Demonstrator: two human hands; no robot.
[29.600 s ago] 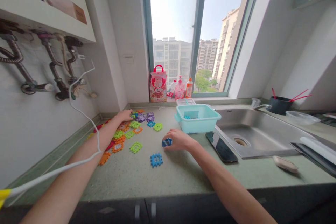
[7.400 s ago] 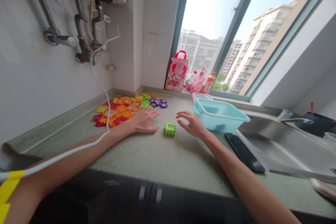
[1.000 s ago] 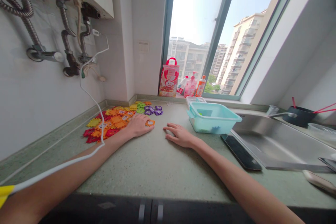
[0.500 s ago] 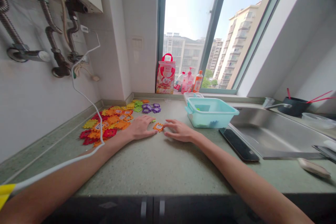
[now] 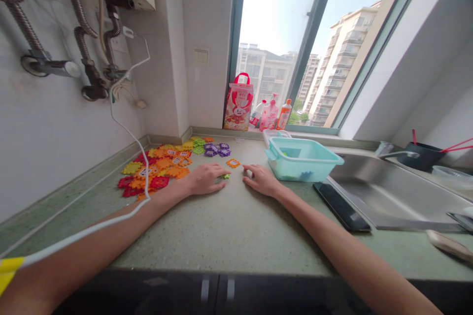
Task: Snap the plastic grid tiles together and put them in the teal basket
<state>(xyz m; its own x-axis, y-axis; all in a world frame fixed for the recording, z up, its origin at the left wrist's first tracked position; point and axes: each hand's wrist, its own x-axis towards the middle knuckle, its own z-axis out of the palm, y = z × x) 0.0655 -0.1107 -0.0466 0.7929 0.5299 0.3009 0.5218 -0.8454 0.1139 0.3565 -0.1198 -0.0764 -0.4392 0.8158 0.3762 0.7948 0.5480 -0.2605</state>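
My left hand (image 5: 204, 179) lies flat on the green counter (image 5: 221, 226), fingers over a small green puzzle tile (image 5: 225, 176) that peeks out at the fingertips. Palm down a little to the right rests my right hand (image 5: 262, 179), holding nothing, its fingers spread. A lone orange tile (image 5: 233, 163) lies just beyond the gap between both hands. Left of my left hand is a heap of orange, red, yellow, green and purple tiles (image 5: 162, 167). A teal plastic bin (image 5: 301, 158) stands right of my right hand with a few pieces inside.
A black phone (image 5: 340, 200) lies beside the steel sink (image 5: 399, 194). A red bag (image 5: 238, 102) and bottles (image 5: 273, 114) stand on the window sill. A white cable (image 5: 121, 123) hangs from wall pipes over my left arm. A black pot (image 5: 421, 156) sits far right.
The orange tile that was between my fingertips now lies farther back on the counter. Both hands stay flat; a green tile shows under my left fingertips.
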